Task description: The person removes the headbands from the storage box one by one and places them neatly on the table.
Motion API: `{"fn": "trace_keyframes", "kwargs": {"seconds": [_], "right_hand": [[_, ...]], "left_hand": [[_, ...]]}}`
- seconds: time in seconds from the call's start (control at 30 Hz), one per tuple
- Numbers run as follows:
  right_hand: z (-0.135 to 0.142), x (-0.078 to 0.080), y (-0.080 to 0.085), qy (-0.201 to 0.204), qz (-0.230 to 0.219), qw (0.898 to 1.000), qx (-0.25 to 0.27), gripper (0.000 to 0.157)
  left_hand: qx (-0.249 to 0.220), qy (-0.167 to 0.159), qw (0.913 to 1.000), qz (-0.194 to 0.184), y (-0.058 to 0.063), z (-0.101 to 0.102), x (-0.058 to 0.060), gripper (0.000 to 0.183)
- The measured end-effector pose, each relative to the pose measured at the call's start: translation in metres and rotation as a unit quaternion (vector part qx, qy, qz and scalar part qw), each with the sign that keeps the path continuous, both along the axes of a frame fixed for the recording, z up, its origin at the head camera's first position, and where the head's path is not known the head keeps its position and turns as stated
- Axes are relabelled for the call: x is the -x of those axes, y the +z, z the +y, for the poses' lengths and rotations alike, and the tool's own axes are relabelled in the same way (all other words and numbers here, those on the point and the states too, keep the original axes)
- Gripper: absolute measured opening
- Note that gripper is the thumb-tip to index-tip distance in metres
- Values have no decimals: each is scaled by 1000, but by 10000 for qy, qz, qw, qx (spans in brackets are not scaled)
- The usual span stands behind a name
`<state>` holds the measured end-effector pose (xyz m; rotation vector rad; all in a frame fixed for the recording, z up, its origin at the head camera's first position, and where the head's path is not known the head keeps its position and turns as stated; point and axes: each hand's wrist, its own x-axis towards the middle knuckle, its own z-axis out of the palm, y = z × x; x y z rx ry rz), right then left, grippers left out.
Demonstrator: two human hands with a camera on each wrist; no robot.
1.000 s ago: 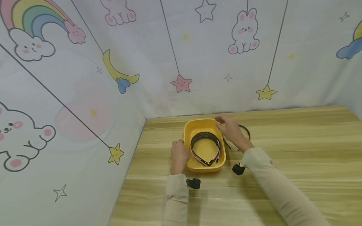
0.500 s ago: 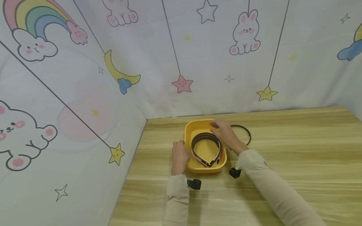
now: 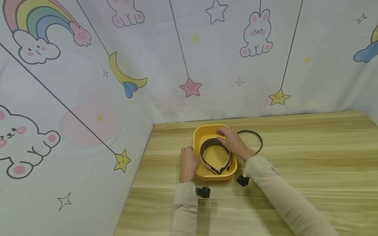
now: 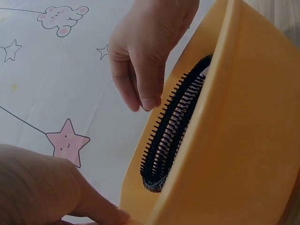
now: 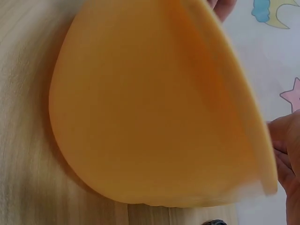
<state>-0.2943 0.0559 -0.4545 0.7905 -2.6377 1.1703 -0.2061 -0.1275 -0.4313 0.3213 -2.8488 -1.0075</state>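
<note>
A yellow plastic basin (image 3: 215, 178) stands on the table and holds dark hairbands (image 3: 216, 141); their comb-like teeth show in the left wrist view. At the basin's left side my left hand (image 3: 189, 163) grips the rim, its thumb (image 4: 105, 208) on the edge. Over the basin hangs my right hand (image 3: 234, 141), fingers bent loosely downward above the hairbands, nothing between them. In the right wrist view the basin's outer wall (image 5: 140, 108) covers most of the picture, with part of my right hand (image 5: 288, 150) at the edge.
A thin black hairband (image 3: 260, 139) lies on the wooden table (image 3: 310, 157) right of the basin, partly behind my right wrist. White cloth walls (image 3: 224, 65) printed with stars and rabbits rise behind the table and at the left.
My right hand has moved from the basin's far right corner leftward and nearer, over the hairbands. More of the hairband on the table shows. The left hand stays at the rim.
</note>
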Motion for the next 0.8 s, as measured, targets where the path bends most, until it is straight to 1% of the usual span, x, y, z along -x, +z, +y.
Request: {"fn": "trace_keyframes", "kwargs": {"seconds": [0.13, 0.27, 0.47, 0.7, 0.8], "right_hand": [[-1, 0, -3, 99, 54, 9996, -267, 30], [-3, 0, -7, 94, 47, 9991, -401, 30], [-4, 0, -10, 55, 162, 9981, -599, 30], [-2, 1, -9, 101, 225, 9977, -630, 28], [-2, 2, -11, 162, 326, 9976, -585, 26]], "left_hand": [[-1, 23, 10000, -28, 0, 0, 0, 36], [-49, 32, 10000, -72, 1, 0, 0, 38], [-53, 35, 9999, -114, 0, 0, 1, 39], [9, 21, 10000, -54, 1, -1, 0, 39], [14, 5, 10000, -37, 1, -1, 0, 38]]}}
